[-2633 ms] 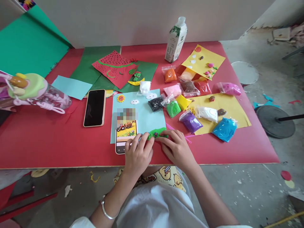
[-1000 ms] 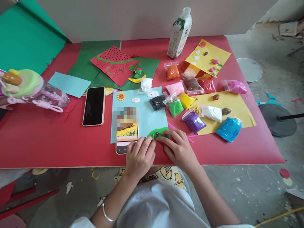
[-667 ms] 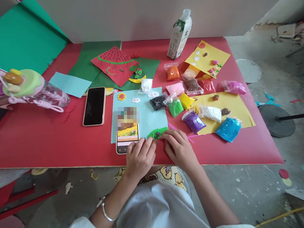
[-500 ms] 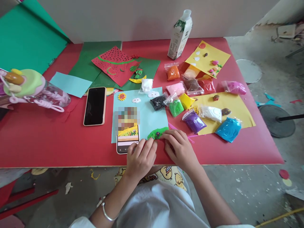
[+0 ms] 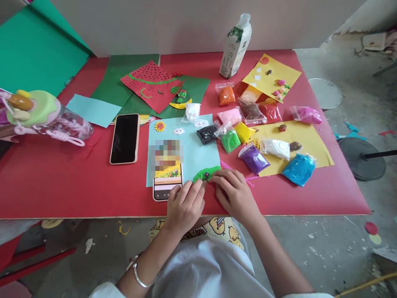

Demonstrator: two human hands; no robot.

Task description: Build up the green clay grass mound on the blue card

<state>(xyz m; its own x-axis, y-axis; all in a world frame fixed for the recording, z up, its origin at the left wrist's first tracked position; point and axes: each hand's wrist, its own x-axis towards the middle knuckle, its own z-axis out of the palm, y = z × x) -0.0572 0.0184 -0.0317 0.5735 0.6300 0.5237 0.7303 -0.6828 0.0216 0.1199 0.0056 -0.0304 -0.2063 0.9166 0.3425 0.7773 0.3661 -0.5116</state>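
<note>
Light blue paper (image 5: 198, 153) lies in front of me, with a green clay mound (image 5: 201, 174) at its lower right corner bearing a small purple clay flower (image 5: 206, 176). My right hand (image 5: 236, 193) has its fingers bent and closed, the tips on the mound beside the flower. Just left of it, my left hand (image 5: 186, 203) curls its fingers together at the mound's lower edge. Whatever sits under the fingertips is hidden. A phone with a lit picture (image 5: 168, 182) rests partly on the paper, touching or very near my left hand. A clay sun (image 5: 160, 126) and clay clouds (image 5: 178, 131) decorate the top.
Several bags of coloured clay, among them purple (image 5: 254, 159), blue (image 5: 298, 169) and green (image 5: 230, 141), lie to the right. A dark phone (image 5: 124, 139) is at left, near a clear bottle (image 5: 74, 124). A carton (image 5: 235, 47) stands at the back by watermelon-patterned red paper (image 5: 149, 85).
Both hands stay at the green clay mound, with only a slight shift of the fingers. The whole view has moved very slightly; nothing else differs.
</note>
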